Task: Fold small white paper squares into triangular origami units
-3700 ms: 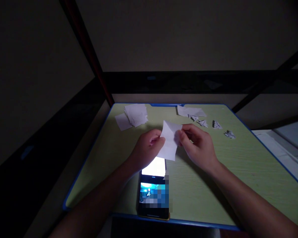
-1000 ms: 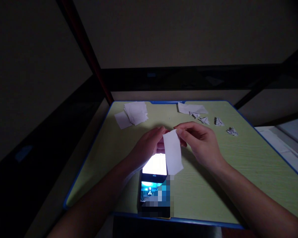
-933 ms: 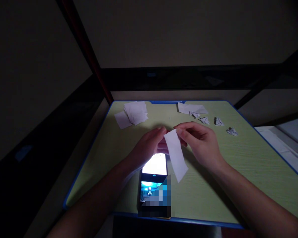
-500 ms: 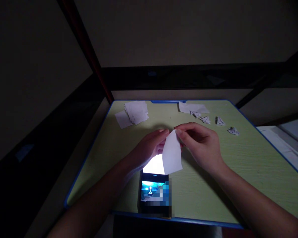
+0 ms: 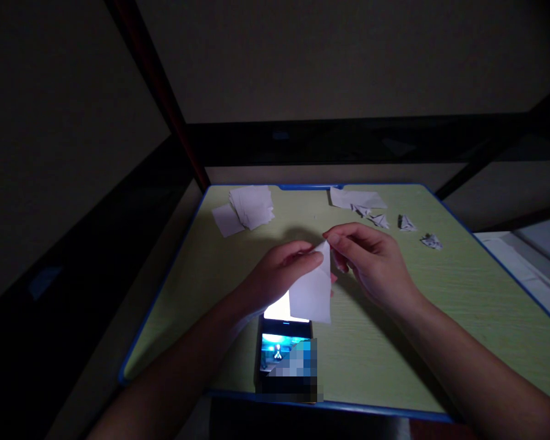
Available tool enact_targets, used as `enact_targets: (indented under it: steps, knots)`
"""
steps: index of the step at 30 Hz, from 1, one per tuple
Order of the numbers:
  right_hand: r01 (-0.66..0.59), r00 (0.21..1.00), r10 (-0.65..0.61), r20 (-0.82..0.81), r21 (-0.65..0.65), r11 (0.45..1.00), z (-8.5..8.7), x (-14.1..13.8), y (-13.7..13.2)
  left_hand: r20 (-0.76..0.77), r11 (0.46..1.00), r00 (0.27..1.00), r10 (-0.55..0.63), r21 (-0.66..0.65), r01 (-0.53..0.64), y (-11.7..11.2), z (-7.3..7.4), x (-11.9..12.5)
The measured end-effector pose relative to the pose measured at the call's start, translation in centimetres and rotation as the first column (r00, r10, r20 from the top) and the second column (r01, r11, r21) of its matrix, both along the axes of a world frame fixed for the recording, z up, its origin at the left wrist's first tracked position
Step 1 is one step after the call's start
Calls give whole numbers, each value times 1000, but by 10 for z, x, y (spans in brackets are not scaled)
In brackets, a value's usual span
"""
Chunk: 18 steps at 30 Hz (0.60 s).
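Observation:
A small white paper slip point(image 5: 312, 292) hangs between both hands above the green table point(image 5: 440, 305). My left hand point(image 5: 277, 275) pinches its top left edge with fingers closed. My right hand point(image 5: 371, 263) pinches the top corner from the right, thumb and forefinger pressed together. The slip tapers to a point at the fingers and widens below. A lit phone point(image 5: 285, 351) lies flat right under the paper, near the table's front edge.
A pile of white slips point(image 5: 250, 208) lies at the back left. A larger sheet point(image 5: 357, 198) and several small folded paper pieces point(image 5: 406, 223) sit at the back right. The table has a blue rim point(image 5: 165, 287). Dark bed-frame bars point(image 5: 165, 91) stand behind.
The slip, earlier spread wider and then hanging as a long strip, is now drawn to a point at the top. Both hands stayed together above the phone.

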State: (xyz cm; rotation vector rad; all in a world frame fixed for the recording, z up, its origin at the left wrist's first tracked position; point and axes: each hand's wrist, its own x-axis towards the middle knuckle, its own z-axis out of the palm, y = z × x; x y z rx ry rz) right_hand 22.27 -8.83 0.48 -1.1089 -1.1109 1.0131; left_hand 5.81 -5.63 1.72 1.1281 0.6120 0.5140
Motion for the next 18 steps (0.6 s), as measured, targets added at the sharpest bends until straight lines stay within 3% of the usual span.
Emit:
enact_targets:
  steps: [12, 18]
  knots:
    - [-37, 998, 35, -58, -31, 999, 0, 0, -1, -80, 997, 996, 46, 59, -41, -5, 0, 4]
    - [-42, 999, 42, 14, -27, 999, -1, -5, -2, -118, 956, 977, 176, 257, -141, -6, 1, 5]
